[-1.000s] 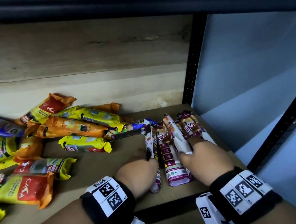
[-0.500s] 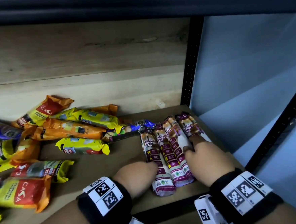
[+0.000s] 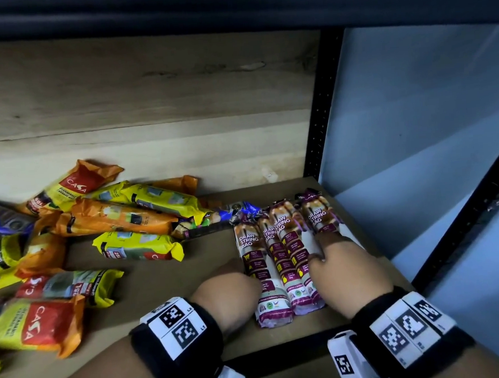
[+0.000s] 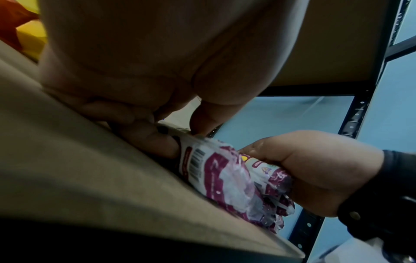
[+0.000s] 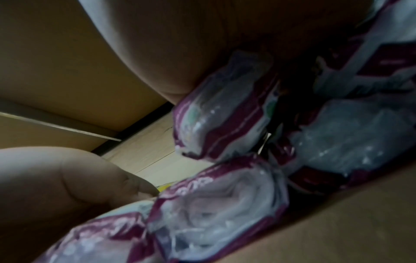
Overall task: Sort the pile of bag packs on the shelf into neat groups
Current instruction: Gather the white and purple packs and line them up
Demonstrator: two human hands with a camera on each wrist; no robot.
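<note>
Several purple-and-white "Draw String Bag" packs (image 3: 280, 260) lie flat side by side in a row at the right end of the shelf board (image 3: 160, 283). My left hand (image 3: 246, 280) is at the left side of the leftmost pack (image 3: 251, 247). In the left wrist view its thumb tip sits on top of that pack (image 4: 220, 178) and its curled fingers (image 4: 146, 140) lie against its side. My right hand (image 3: 336, 259) rests on the right-hand packs with the index finger straight along one. The right wrist view shows the packs' crinkled near ends (image 5: 225, 115) under the palm.
A loose pile of yellow, orange and red packs (image 3: 120, 215) covers the left half of the shelf, and a dark blue pack (image 3: 215, 220) lies between it and the purple row. A black upright (image 3: 322, 104) and a pale blue wall (image 3: 416, 147) close off the right side. A wooden board (image 3: 147, 92) backs the shelf.
A second ago two purple packs stood tilted on edge between my hands. They now lie flat in an even row, and both hands have stayed at the row's sides.
</note>
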